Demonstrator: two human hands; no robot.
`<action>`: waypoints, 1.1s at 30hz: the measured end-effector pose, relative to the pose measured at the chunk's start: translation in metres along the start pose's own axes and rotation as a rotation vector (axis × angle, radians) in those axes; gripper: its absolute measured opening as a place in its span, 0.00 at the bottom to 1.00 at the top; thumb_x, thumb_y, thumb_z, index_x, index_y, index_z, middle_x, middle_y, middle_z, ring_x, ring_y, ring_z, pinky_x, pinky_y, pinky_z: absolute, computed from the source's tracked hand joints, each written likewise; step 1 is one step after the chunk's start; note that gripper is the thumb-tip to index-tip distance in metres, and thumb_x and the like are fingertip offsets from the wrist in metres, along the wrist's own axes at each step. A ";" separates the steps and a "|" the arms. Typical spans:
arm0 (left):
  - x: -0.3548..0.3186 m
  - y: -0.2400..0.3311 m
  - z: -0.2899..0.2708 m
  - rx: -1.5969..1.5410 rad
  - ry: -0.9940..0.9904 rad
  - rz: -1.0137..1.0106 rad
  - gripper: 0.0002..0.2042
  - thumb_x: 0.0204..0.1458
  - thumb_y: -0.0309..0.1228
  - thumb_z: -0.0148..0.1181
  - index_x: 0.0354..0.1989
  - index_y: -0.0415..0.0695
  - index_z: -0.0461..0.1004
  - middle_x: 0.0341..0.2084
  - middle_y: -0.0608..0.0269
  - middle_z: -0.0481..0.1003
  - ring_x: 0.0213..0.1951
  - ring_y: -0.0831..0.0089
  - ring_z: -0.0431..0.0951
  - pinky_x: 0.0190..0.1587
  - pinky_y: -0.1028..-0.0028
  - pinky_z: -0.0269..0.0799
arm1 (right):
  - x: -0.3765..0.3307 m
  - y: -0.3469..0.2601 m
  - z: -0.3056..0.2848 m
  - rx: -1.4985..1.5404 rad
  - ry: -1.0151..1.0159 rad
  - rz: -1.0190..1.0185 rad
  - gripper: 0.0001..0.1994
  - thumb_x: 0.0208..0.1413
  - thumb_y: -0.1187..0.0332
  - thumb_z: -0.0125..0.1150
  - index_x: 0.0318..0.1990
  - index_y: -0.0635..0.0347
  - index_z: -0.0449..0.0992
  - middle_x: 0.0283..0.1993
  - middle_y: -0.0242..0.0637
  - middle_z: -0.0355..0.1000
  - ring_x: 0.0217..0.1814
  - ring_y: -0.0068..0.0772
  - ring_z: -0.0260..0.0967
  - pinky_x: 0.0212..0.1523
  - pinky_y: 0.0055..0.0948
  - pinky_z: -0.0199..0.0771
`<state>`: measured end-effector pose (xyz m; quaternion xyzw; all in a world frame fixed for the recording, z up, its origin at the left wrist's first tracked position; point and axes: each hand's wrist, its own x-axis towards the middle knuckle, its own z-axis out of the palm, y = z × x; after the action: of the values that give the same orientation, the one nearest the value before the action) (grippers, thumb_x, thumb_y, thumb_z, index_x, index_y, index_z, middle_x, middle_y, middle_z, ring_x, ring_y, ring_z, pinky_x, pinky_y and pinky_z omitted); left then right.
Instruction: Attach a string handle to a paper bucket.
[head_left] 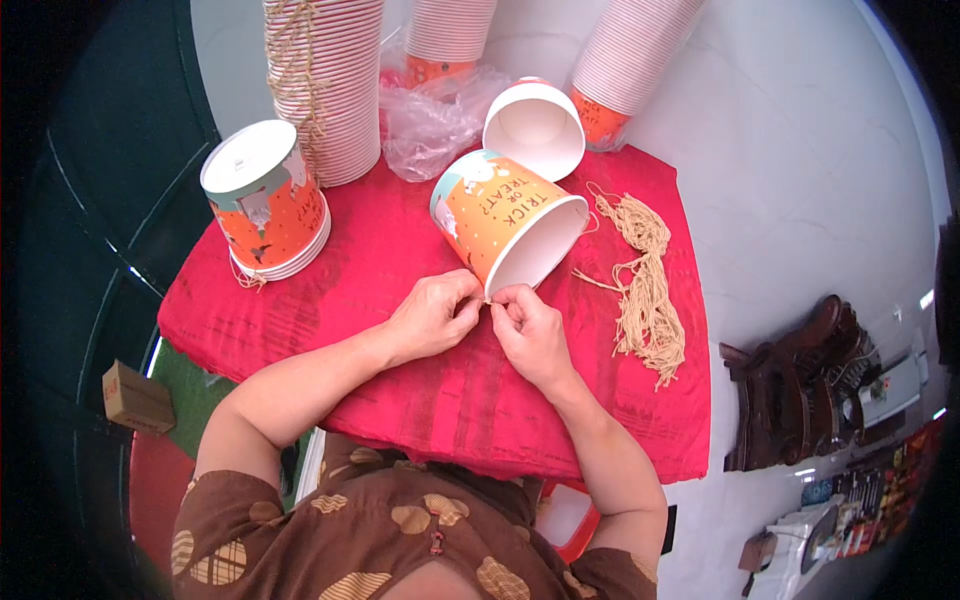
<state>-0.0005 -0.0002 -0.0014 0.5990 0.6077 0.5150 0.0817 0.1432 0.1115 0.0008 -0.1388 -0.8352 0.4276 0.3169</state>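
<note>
Cup looks smooth, coated paper. Twine rough, matt fibre. Tablecloth rumpled fabric; bag thin, glossy, crinkled plastic.

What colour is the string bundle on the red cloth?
The string bundle is tan, clearest in the head view.

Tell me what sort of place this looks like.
Probably a room in a home, used as a makeshift workspace: a red-covered table bears tall stacks of paper buckets and a bundle of tan cord, with dark wooden furniture off to the right.
</note>
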 end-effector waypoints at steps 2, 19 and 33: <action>-0.001 -0.001 0.000 0.012 0.001 0.009 0.04 0.48 0.21 0.55 0.32 0.35 0.71 0.27 0.49 0.73 0.32 0.55 0.78 0.34 0.64 0.73 | 0.000 -0.003 0.000 -0.139 -0.005 -0.060 0.06 0.53 0.76 0.61 0.38 0.63 0.72 0.16 0.40 0.63 0.15 0.30 0.63 0.19 0.32 0.64; 0.000 -0.003 0.000 0.008 -0.016 -0.008 0.05 0.47 0.20 0.54 0.33 0.35 0.71 0.29 0.48 0.75 0.35 0.53 0.79 0.38 0.62 0.75 | -0.002 -0.006 -0.004 -0.255 -0.023 -0.092 0.05 0.53 0.74 0.60 0.36 0.62 0.72 0.24 0.47 0.73 0.26 0.46 0.75 0.25 0.39 0.73; 0.001 -0.005 0.001 0.175 0.004 -0.002 0.02 0.49 0.22 0.56 0.31 0.36 0.71 0.27 0.49 0.74 0.34 0.51 0.75 0.40 0.59 0.69 | -0.002 0.000 0.001 -0.130 -0.022 -0.027 0.03 0.53 0.76 0.60 0.34 0.64 0.72 0.24 0.47 0.73 0.25 0.44 0.75 0.25 0.36 0.72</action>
<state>-0.0030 0.0028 -0.0050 0.6022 0.6511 0.4611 0.0286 0.1444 0.1102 -0.0003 -0.1433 -0.8664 0.3694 0.3038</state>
